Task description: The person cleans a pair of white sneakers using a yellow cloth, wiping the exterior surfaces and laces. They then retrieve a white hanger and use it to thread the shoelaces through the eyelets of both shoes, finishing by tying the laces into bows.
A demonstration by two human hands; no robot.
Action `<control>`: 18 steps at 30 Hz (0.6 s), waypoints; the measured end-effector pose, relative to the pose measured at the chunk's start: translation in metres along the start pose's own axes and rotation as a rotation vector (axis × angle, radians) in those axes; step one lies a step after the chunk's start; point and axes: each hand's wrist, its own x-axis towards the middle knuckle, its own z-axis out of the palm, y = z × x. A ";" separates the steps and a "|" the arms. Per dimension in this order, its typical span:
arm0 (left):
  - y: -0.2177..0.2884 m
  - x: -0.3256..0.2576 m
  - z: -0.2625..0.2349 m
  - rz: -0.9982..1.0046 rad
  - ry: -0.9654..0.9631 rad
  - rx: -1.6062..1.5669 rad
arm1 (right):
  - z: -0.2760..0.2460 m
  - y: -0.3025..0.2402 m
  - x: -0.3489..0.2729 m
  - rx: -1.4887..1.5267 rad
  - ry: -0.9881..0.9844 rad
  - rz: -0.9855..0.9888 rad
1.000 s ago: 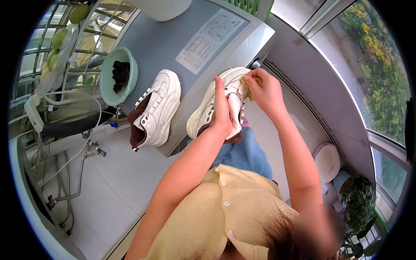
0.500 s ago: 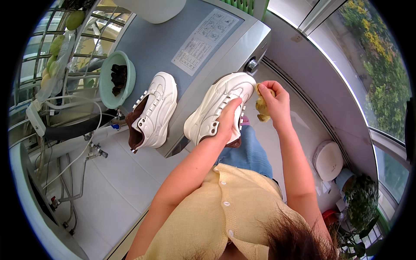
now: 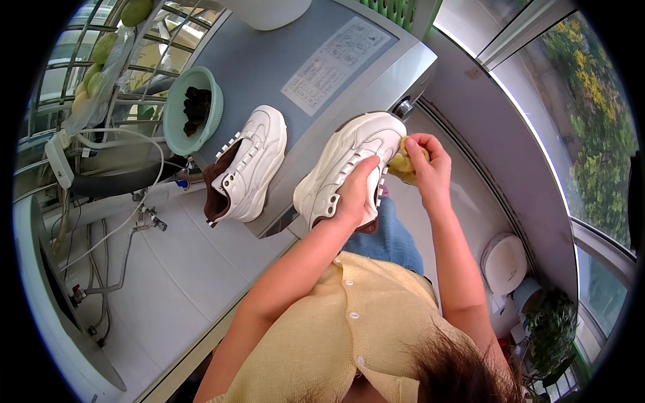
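Two white sneakers are here: the standing sneaker [image 3: 262, 149] rests on the grey-topped washing machine [image 3: 263, 59], the held sneaker [image 3: 366, 136] is over its front edge. Work on the held one looks under way; what is done or left on either, I cannot tell. The left hand [image 3: 355, 195] curls around its opening, some fingers hidden. The right hand [image 3: 431, 171] pinches a crumpled yellow peel-like piece [image 3: 401, 167] beside the toe, seemingly touching it.

Bright daylight, edges bowed and black
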 end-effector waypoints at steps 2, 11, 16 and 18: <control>0.017 -0.007 -0.003 -0.118 -0.094 -0.122 | -0.002 -0.005 0.001 0.097 0.016 0.045; 0.043 -0.016 0.015 -0.060 -0.039 -0.260 | 0.003 -0.033 -0.004 0.050 -0.017 -0.137; 0.047 -0.026 0.027 0.018 -0.050 -0.225 | 0.026 -0.048 -0.004 -0.537 0.063 -0.720; 0.047 -0.026 0.023 0.014 -0.003 -0.212 | 0.028 -0.053 0.012 -0.597 0.207 -0.777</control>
